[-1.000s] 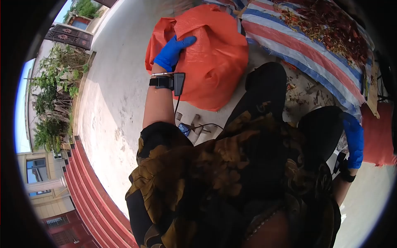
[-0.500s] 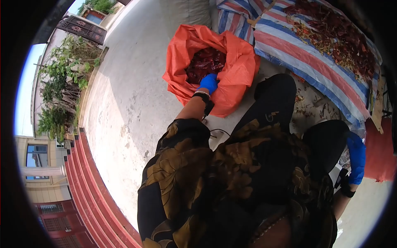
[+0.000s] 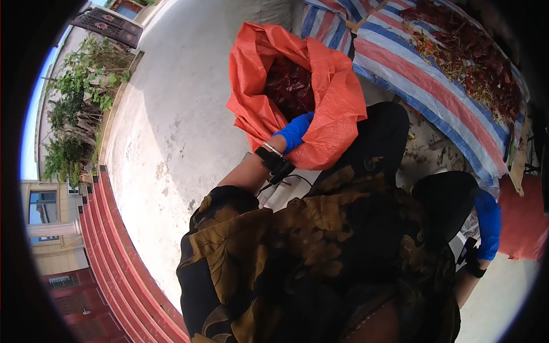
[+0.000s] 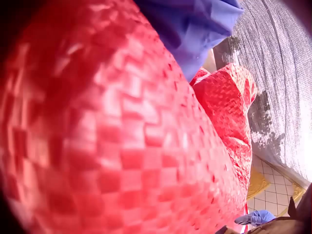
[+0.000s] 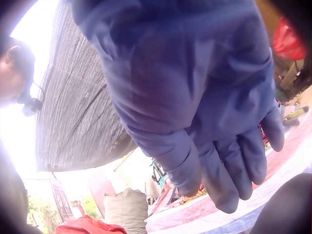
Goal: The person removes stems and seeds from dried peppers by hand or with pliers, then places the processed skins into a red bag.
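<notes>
In the head view, an orange-red woven bag stands with its mouth gaping, and dark red dried pieces, like chillies, show inside. My blue-gloved left hand reaches over the near rim, its fingers hidden by the bag. The bag's weave fills much of the left wrist view, with part of the left glove above it. My gloved right hand hangs beside my right knee. In the right wrist view, that hand has loosely extended fingers and holds nothing.
A striped sheet at the upper right bears a heap of dark red pieces and yellowish bits. A pale sack is behind the bag. A red bundle lies at the right; red steps are at the left.
The bag's mouth, folded over a second ago, now gapes and shows its contents. My left hand has moved from the bag's top to the near rim. The right hand has stayed by the knee.
</notes>
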### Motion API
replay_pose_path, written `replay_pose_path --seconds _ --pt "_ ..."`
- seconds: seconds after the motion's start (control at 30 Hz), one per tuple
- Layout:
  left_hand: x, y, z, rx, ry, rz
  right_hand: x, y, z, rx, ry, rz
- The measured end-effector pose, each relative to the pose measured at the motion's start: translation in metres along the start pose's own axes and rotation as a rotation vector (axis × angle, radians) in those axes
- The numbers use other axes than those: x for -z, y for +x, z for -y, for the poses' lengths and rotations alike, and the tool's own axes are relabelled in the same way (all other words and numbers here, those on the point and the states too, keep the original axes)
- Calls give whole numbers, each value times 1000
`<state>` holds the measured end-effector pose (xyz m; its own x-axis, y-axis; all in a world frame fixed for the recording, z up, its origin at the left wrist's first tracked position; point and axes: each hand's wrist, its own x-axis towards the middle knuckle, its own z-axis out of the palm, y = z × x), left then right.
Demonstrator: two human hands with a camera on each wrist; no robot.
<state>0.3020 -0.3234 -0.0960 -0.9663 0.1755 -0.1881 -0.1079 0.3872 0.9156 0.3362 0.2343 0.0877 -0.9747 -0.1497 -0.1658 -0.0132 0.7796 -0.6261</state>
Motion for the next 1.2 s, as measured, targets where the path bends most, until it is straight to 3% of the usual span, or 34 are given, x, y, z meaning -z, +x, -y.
replay_pose_path --seconds 0.03,0.1,0.13,0.23,0.3,0.37,0.4,0.43,0.5,0.57,0.63,0.67,0.73,0.77,0.83,0.87,0.97,1.07,1.13,1.2 --pt "5 1 -17 -24 -103 11 0 -2 0 -20 -20 10" --pt "28 -5 -57 239 270 212 0 -3 -2 47 -21 16" --pt "38 2 -54 216 293 256 1 -1 0 -1 -49 12" --pt "86 14 -63 344 119 391 2 4 0 -28 -54 0" --pt "110 29 -68 350 95 242 0 4 2 -15 -30 -10" --pt "129 60 -35 388 135 -88 -1 3 14 13 59 6" --pt "135 71 -19 368 304 -273 0 3 16 9 54 -4" --pt "133 76 -8 358 302 -267 0 2 17 5 67 15" --pt "127 86 10 306 645 -420 2 1 21 1 78 19" --pt "107 79 16 317 646 -392 2 0 24 -30 30 6" --pt "84 65 9 420 1051 -218 5 1 32 -78 22 23" --pt "79 60 8 431 1050 -216 5 1 34 -127 16 44" --pt "75 52 8 596 1194 -35 5 3 25 -86 -9 51" --pt "76 44 8 602 1194 -35 5 3 20 -47 -33 46" --pt "83 23 8 532 1223 106 5 3 14 -33 -41 50" --pt "94 21 48 361 1272 91 5 4 12 -19 -50 50" --pt "117 -6 21 608 1155 315 3 5 16 -11 -59 56" --pt "141 -26 -9 830 922 410 2 3 14 2 -99 69" --pt "156 -28 -25 944 702 358 3 -1 12 7 -64 86" --pt "172 -19 -29 977 386 148 4 -4 13 18 -33 107"
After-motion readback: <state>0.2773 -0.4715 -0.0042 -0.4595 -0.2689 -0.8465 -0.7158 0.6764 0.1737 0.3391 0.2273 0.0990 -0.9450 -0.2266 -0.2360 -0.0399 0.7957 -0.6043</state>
